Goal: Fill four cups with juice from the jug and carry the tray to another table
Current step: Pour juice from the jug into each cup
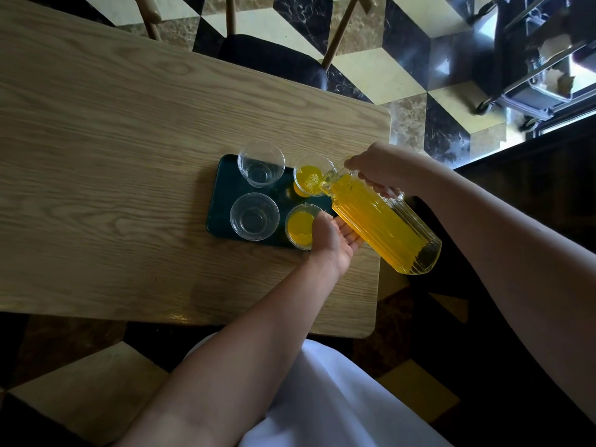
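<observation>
Juice runs from the tilted jug (383,221) into the cup (311,176) at the tray's far right corner, the spout resting over its rim so the stream lands inside. The right hand (375,169) is wrapped tight around the jug's handle, and the left hand (335,238), fingers flat and open, props the jug's underside to steady its weight. The dark tray (225,201) sits near the right edge of the wooden table (113,156). Its near right cup (301,225) already holds juice and sits just beside the left hand, an easy thing to knock. Two empty cups (254,216) wait along the tray's left side. A chair (274,59) stands beyond the far edge
</observation>
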